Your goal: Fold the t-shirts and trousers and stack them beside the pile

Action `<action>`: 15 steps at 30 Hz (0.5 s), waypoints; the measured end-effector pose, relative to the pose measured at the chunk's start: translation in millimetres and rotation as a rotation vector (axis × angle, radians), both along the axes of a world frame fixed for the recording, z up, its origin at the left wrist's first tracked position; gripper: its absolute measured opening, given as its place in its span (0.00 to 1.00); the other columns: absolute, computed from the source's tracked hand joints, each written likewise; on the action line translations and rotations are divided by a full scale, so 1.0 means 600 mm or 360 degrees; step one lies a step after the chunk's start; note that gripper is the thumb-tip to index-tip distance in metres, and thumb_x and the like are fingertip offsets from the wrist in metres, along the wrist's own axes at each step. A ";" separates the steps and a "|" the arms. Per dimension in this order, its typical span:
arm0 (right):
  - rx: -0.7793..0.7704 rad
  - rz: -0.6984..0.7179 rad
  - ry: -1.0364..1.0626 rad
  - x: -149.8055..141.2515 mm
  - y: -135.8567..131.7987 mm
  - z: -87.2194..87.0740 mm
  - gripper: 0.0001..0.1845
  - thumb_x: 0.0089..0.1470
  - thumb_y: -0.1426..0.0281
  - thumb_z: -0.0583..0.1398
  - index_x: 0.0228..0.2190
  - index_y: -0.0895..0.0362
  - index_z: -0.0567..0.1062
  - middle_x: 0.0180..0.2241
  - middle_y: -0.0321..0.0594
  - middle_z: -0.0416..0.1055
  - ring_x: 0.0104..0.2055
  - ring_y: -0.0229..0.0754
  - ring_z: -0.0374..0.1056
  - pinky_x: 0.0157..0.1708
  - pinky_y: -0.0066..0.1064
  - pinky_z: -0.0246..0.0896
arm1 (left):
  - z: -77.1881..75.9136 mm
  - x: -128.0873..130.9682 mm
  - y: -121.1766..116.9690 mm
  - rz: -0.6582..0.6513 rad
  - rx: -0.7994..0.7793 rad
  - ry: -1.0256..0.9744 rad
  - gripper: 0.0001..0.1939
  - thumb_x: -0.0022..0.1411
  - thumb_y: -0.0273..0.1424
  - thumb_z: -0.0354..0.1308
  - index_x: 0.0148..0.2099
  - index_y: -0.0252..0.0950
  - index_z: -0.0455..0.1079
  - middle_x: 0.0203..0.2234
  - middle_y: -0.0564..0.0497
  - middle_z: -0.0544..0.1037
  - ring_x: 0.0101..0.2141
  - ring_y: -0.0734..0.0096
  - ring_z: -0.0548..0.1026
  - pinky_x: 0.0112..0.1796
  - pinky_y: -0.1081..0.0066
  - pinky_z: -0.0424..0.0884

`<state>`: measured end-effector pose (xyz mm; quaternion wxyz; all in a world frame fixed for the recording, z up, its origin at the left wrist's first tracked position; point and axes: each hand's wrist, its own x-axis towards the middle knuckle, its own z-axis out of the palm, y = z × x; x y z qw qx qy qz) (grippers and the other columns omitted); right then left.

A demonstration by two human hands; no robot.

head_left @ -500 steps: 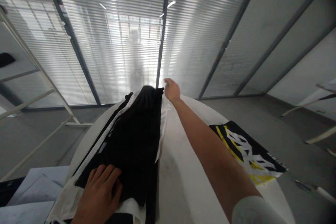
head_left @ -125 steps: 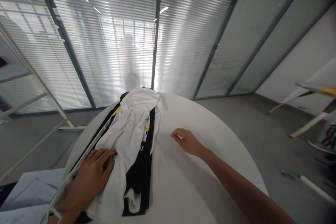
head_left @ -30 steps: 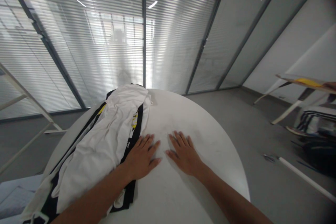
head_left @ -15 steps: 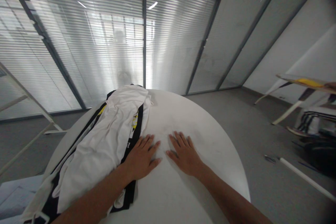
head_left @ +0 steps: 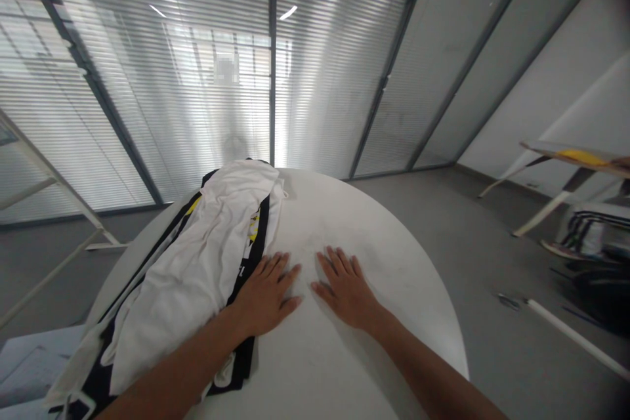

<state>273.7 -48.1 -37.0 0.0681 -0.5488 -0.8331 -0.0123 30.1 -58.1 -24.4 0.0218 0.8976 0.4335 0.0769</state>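
A pile of white and black clothing [head_left: 182,275] with yellow patches lies lengthwise along the left side of a round white table [head_left: 335,367]. My left hand [head_left: 266,295] rests palm down, fingers spread, at the pile's right edge, partly over its black border. Its forearm crosses the lower part of the cloth and hides some of it. On the bare tabletop to the right, my right hand [head_left: 347,289] lies flat with its fingers apart. Neither hand grips anything, and a narrow strip of table separates them.
Glass partitions with blinds [head_left: 221,92] stand behind the table. A white metal frame [head_left: 73,190] is at left, above papers [head_left: 37,367] low in the corner. At right are a wooden-topped table [head_left: 571,152] with something yellow, dark bags [head_left: 600,282] and a white pole [head_left: 575,338] on the floor.
Both hands and the clothing keep their places on the table. Only the camera view has shifted very slightly.
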 end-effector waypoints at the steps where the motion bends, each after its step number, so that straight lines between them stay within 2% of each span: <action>1: 0.0002 0.0001 0.0000 0.000 0.000 -0.001 0.40 0.62 0.45 0.41 0.66 0.56 0.54 0.68 0.51 0.44 0.69 0.60 0.40 0.62 0.58 0.38 | 0.001 0.000 0.000 0.0002 -0.0004 0.0002 0.34 0.69 0.51 0.36 0.70 0.42 0.50 0.68 0.42 0.52 0.67 0.54 0.48 0.63 0.49 0.47; 15: 0.0031 0.0027 0.0017 0.008 0.004 -0.008 0.40 0.62 0.45 0.42 0.66 0.55 0.53 0.68 0.51 0.46 0.69 0.59 0.40 0.62 0.58 0.38 | 0.007 0.001 -0.002 0.0006 -0.0056 -0.0017 0.33 0.68 0.51 0.38 0.69 0.43 0.52 0.68 0.43 0.52 0.67 0.56 0.49 0.63 0.50 0.48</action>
